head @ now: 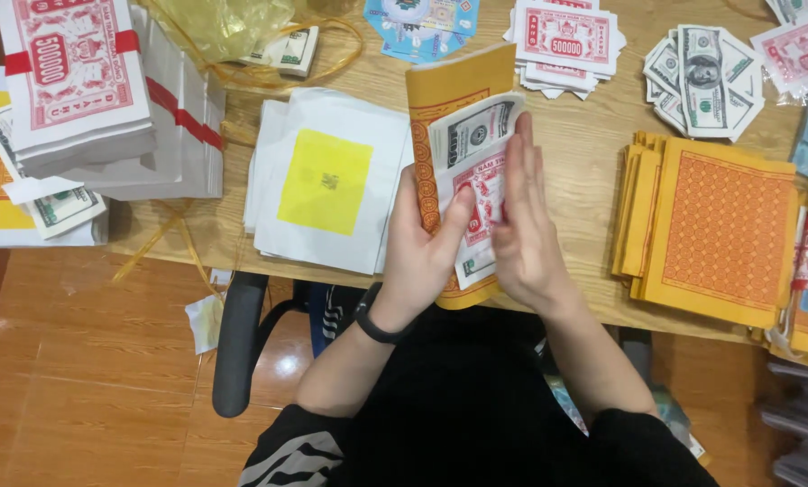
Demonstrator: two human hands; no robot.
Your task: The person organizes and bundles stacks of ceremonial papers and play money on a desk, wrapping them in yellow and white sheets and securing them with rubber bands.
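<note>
My left hand (pixel 422 248) grips a tall orange paper sheet (pixel 454 77) with several paper notes (pixel 473 135) stacked on its face, thumb pressing on the notes. A black band circles that wrist. My right hand (pixel 523 225) lies flat with straight fingers against the right edge of the same bundle, squaring the notes. The bundle is held upright over the front edge of the wooden table (pixel 584 153).
White sheets with a yellow square (pixel 327 180) lie left of the bundle. Banded note bundles (pixel 75 77) are stacked far left. Orange patterned sheets (pixel 720 225) lie right; fanned green notes (pixel 702 81) and red-and-white notes (pixel 566 41) sit behind. A black chair arm (pixel 237 343) is below.
</note>
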